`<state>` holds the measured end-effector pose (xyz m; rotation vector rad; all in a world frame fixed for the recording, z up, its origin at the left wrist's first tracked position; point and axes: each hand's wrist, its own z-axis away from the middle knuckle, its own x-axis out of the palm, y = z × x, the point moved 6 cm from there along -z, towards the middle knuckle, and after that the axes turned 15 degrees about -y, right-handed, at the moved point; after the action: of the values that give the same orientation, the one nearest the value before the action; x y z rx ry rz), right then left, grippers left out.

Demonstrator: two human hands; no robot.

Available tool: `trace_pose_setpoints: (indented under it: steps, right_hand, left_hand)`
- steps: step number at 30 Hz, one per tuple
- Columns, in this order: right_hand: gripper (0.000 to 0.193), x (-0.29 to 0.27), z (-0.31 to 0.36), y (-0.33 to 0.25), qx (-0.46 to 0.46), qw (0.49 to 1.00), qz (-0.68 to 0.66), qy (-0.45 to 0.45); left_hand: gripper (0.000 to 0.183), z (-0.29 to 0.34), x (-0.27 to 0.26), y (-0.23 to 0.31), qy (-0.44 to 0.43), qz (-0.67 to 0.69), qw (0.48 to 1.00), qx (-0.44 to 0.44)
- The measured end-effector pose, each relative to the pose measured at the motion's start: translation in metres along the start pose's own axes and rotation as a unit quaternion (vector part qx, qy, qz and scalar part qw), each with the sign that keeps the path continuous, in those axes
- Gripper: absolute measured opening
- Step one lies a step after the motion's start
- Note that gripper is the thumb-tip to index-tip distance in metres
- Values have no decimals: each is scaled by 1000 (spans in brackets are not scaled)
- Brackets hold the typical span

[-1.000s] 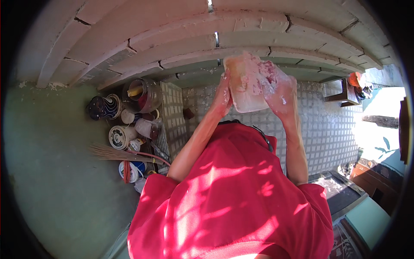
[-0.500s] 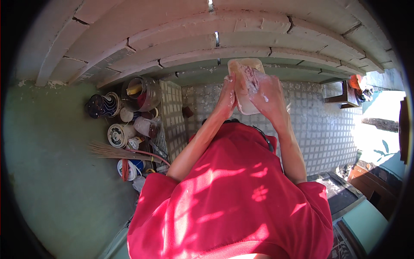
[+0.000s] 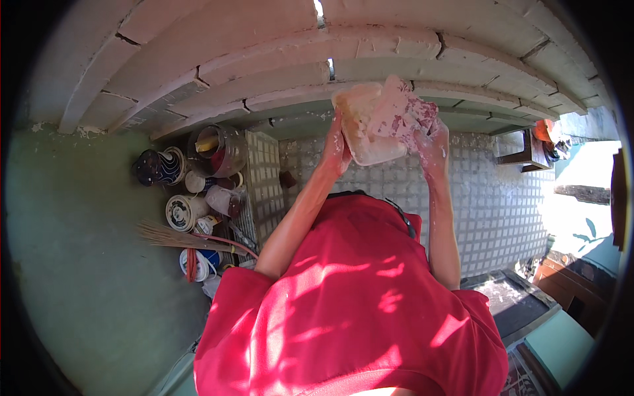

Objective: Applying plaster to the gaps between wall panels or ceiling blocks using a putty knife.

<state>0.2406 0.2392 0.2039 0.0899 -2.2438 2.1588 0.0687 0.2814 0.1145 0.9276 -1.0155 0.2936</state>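
Note:
My left hand (image 3: 337, 146) grips the left side of a shallow, whitish plastic tub (image 3: 376, 155), its inside smeared with pale paste. The tub is tilted and held up in front of the boarded wall. In my right hand (image 3: 434, 146) is a flat reddish piece coated in white paste (image 3: 399, 112), its broad end lying over the tub's right side. Whether this piece is a spreader or a folded rag I cannot tell. White specks of paste cling to both hands, more thickly on the right.
Pale boards with cracks and gaps (image 3: 376, 45) span the top. To the left stand a clear bucket (image 3: 231, 155), a white paint pail (image 3: 181, 211) and a stick broom (image 3: 178, 236) by the green wall (image 3: 86, 251). A small wooden table (image 3: 525, 153) stands at right on the tiled floor (image 3: 489, 198).
My right hand has drawn to the right, bringing the paste-coated reddish piece up and into fuller view. The tub in my left hand has shifted slightly left and up.

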Motion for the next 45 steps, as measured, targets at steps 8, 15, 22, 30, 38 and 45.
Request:
trace_pose_setpoints:
  steps: [8,15,22,30,38,45]
  right_hand:
    - [34,-5,-62,35,-179,956,151,177]
    - [32,31,-95,28,-201,905,270,259]
    - [35,85,-124,61,-153,897,310,276]
    - [44,137,-140,61,-148,917,301,215]
    - [39,94,-104,52,-228,915,233,239]
    - [43,76,-127,71,-58,890,316,324]
  left_hand:
    - [50,-47,-24,13,-42,-1,994,103]
    - [55,-46,-64,29,-37,-29,990,134]
    - [54,-5,-99,39,27,-26,989,141]
    - [55,45,-125,43,89,-39,989,113]
    - [56,60,-133,43,33,10,996,85]
    - [56,81,-147,46,48,-9,996,74]
